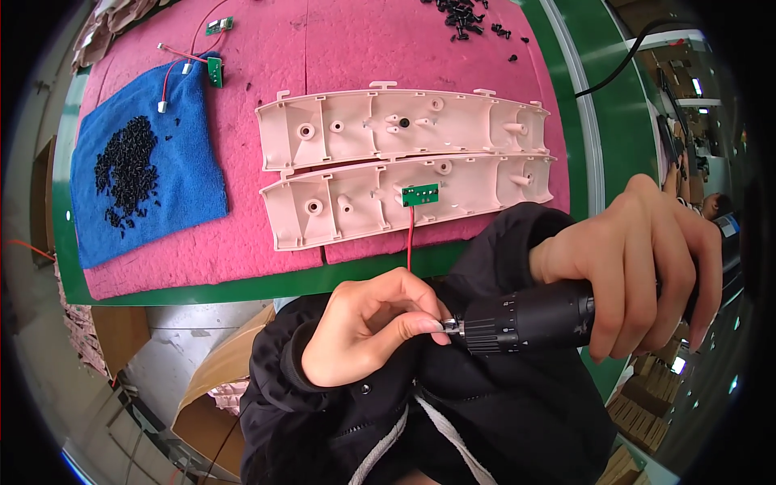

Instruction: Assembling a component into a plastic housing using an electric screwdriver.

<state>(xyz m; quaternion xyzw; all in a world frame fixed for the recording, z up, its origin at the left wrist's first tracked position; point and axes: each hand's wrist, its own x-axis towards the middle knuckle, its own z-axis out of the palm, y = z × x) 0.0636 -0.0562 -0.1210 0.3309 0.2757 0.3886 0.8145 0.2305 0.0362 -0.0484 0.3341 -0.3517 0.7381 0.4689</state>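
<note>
My right hand [647, 267] is wrapped around a black power screwdriver [533, 319], held sideways in front of my chest with its tip to the left. My left hand [376, 323] pinches the silvery bit [453, 325] at that tip between thumb and fingers; whether a small screw sits there too, I cannot make out. Beyond my hands lie two long, curved pale-pink plastic housings, a near one [477, 194] and a far one [461, 133]. On the near housing rests a small green circuit board [420, 195], its red wire [410, 238] hanging toward me. A black screw [405, 123] stands in the far housing.
A pink foam mat [242, 259] covers the green table [594, 137]. At left, a blue cloth [190, 190] bears a heap of black screws [128, 170]. Wired green boards [215, 71] lie behind it. More black screws [462, 18] are at the back. A cardboard box [198, 412] stands below left.
</note>
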